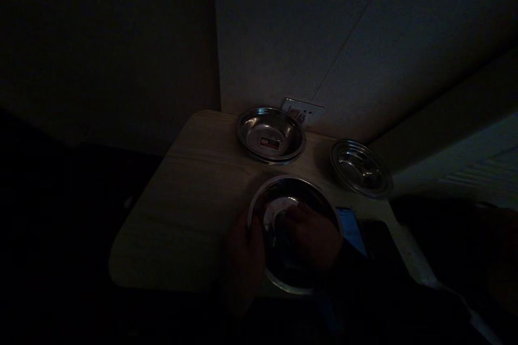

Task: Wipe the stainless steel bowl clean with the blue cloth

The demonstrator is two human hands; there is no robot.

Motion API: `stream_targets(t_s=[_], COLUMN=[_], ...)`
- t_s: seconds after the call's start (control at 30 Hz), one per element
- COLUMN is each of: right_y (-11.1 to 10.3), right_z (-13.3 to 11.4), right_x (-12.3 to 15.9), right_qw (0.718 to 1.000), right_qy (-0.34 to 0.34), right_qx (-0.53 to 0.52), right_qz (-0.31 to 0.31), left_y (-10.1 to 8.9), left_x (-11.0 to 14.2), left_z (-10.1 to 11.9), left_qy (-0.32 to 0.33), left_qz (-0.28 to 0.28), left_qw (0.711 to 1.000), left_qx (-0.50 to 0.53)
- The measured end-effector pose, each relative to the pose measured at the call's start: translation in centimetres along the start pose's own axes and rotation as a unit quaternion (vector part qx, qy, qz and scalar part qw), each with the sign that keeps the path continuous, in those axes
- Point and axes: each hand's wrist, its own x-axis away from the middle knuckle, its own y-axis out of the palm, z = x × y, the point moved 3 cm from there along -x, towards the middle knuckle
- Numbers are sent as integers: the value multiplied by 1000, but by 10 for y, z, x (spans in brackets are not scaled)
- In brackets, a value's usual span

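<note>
A shiny steel bowl (291,180) is at the front of the small table, tilted a little. My left hand (245,253) grips its left rim, thumb over the edge. Inside the bowl is my right hand (311,232), fingers bent and pressed down near the inner wall. A dark, bluish patch, perhaps cloth, shows under the right hand, but it is too dark to make out. Behind stands a second steel bowl (269,124) with a small label on its bottom. To the right is a third round steel dish (360,170).
The pale wood table (182,188) has rounded corners and meets a wall with a socket plate (303,110). Right of the front bowl lies a phone with a lit screen (352,232), beside a dark flat object (380,240). The scene is very dim.
</note>
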Motion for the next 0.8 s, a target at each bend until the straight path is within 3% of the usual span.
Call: stream_targets(t_s=[0.5, 0.63, 0.73, 0.8], right_y=[8, 6, 6, 5], right_z=[7, 7, 3, 3], right_x=[6, 5, 5, 4], right_qw=[998, 999, 999, 1000], right_qy=[-47, -6, -33, -16], right_qx=[19, 25, 10, 14], right_qz=[38, 40, 21, 19], left_y=[3, 2, 2, 3], left_x=[1, 2, 2, 3], left_z=[-1, 0, -1, 0], left_qy=[-12, -14, -32, -28], left_qz=[-14, -16, -19, -23], left_qw=[1000, 999, 999, 999], left_qx=[19, 27, 27, 36])
